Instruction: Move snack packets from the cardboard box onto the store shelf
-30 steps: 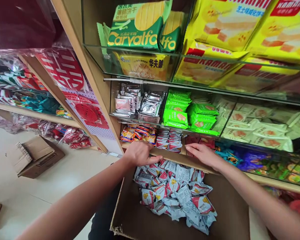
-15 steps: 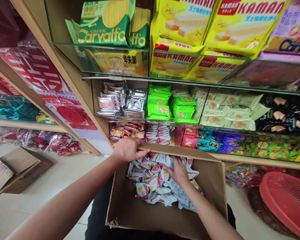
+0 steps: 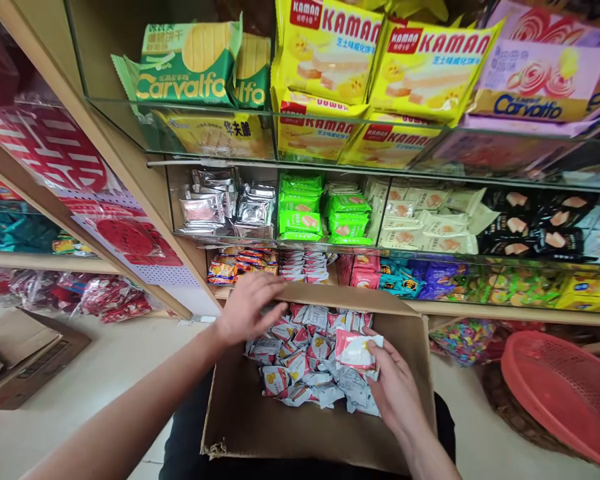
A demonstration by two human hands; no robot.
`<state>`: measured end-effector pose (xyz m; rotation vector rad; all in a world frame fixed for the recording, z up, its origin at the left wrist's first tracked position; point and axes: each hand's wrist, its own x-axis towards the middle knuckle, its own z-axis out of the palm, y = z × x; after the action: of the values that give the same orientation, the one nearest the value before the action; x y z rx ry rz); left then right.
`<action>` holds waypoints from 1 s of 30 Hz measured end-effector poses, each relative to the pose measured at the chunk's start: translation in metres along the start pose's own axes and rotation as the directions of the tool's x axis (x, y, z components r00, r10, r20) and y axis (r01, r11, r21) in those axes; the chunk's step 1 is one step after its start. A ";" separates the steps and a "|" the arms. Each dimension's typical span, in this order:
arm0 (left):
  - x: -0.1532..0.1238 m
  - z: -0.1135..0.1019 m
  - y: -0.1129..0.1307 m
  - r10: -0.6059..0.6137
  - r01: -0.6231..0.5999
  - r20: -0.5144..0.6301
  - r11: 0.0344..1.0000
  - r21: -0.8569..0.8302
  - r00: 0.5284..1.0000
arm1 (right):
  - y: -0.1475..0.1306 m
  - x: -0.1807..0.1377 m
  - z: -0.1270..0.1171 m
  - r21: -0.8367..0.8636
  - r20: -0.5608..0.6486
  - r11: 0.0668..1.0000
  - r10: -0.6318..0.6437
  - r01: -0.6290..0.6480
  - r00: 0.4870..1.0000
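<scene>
An open cardboard box (image 3: 280, 437) rests on my lap, with many small white and pink snack packets (image 3: 300, 365) heaped inside. Above the heap, my right hand (image 3: 393, 373) grips a white and pink snack packet (image 3: 355, 349) between thumb and fingers; whether more packets lie behind it I cannot tell. My left hand (image 3: 253, 307) hovers at the box's far left edge, fingers apart, holding nothing. Just beyond the box, similar white and pink packets (image 3: 307, 267) stand stacked on the lowest shelf, beside orange packets (image 3: 240, 263).
Glass-fronted shelves hold green packets (image 3: 300, 210), black packets (image 3: 515, 220) and yellow wafer bags (image 3: 330, 53). On the floor, a red plastic basket (image 3: 555, 393) sits at the right and another cardboard box (image 3: 35, 360) at the left. A wooden upright (image 3: 130, 153) divides the shelving.
My right hand has risen from the heap with a packet. My left hand has lifted off the box flap and its fingers have spread. The view has shifted slightly right.
</scene>
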<state>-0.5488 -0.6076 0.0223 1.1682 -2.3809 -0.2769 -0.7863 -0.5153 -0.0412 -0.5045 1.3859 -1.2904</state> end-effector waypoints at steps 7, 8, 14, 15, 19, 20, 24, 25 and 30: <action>-0.030 0.066 0.091 -0.353 0.359 0.164 0.610 -0.706 0.921 | -0.003 -0.027 0.034 0.078 0.074 0.993 -0.089 0.083 0.993; -0.031 0.071 0.095 -0.407 0.393 0.159 0.594 -0.702 0.900 | 0.000 -0.026 0.035 0.009 0.063 0.990 -0.140 0.140 0.988; -0.029 0.076 0.087 -0.483 0.452 0.118 0.667 -0.593 0.868 | 0.017 -0.020 0.031 -0.348 0.022 0.859 -0.393 0.375 0.919; -0.029 0.076 0.085 -0.482 0.449 0.116 0.666 -0.596 0.868 | 0.018 -0.020 0.030 -0.335 0.024 0.863 -0.392 0.377 0.920; -0.031 0.077 0.082 -0.466 0.432 0.132 0.628 -0.648 0.875 | 0.019 -0.022 0.027 -0.226 0.071 0.922 -0.307 0.315 0.949; -0.032 0.076 0.081 -0.456 0.431 0.141 0.630 -0.646 0.879 | 0.017 -0.024 0.025 -0.221 0.116 0.929 -0.278 0.297 0.954; -0.035 0.060 0.080 -0.314 0.379 0.213 0.750 -0.542 0.925 | 0.001 -0.032 0.013 -0.303 0.394 0.912 -0.143 0.276 0.908; -0.033 0.051 0.078 -0.250 0.333 0.227 0.795 -0.507 0.941 | -0.006 -0.033 0.009 -0.329 0.434 0.901 -0.122 0.283 0.893; -0.009 -0.004 0.037 -0.007 0.011 0.075 0.998 -0.058 0.997 | -0.050 -0.013 -0.015 -0.453 0.228 0.766 -0.395 0.456 0.890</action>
<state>-0.5678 -0.5781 0.0364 1.1611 -2.4154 -0.3973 -0.8139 -0.5131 0.0051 -1.3004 1.5553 -1.2163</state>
